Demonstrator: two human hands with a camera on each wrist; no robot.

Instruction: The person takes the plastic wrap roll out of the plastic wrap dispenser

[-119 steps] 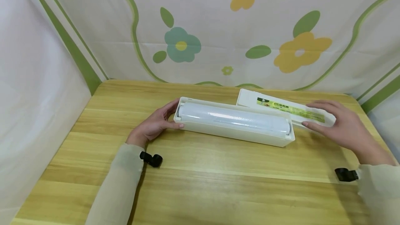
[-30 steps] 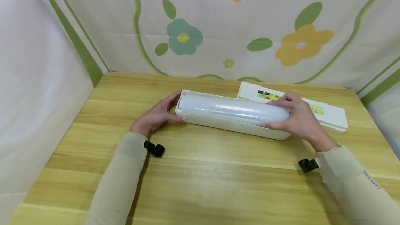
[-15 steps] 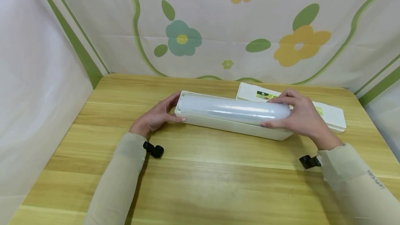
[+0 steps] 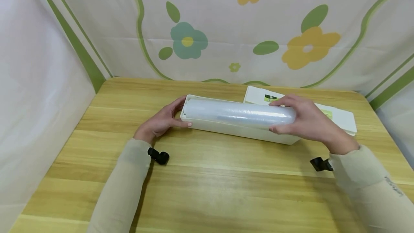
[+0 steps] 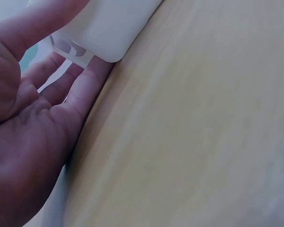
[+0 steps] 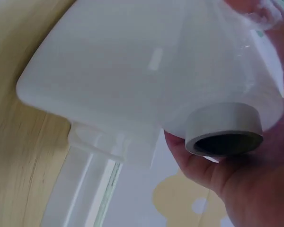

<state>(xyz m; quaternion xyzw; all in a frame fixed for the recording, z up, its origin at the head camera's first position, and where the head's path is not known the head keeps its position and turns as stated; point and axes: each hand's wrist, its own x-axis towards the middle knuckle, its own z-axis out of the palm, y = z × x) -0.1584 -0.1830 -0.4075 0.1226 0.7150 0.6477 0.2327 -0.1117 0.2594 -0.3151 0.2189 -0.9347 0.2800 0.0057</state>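
A thick roll of cling film (image 4: 239,112) lies lengthwise in a long cream box (image 4: 239,129), its right end raised above the box wall. My right hand (image 4: 308,121) grips that raised end, thumb at the front and fingers over the back. In the right wrist view the roll's grey core (image 6: 222,124) sticks out beside the palm, clear of the box's end wall (image 6: 94,71). My left hand (image 4: 163,120) holds the box's left end, thumb along the front wall. Its fingers (image 5: 92,80) reach behind and under the end in the left wrist view.
Behind the box, to the right, the white lid (image 4: 343,118) with a green and yellow label lies on the wooden table (image 4: 220,190), partly hidden by my right hand. A flower-print curtain (image 4: 220,21) hangs right behind the table's far edge.
My right hand has let go of the lid, come left and taken hold of the roll's right end, which has risen from the box and shifted slightly left. The left hand stays put.
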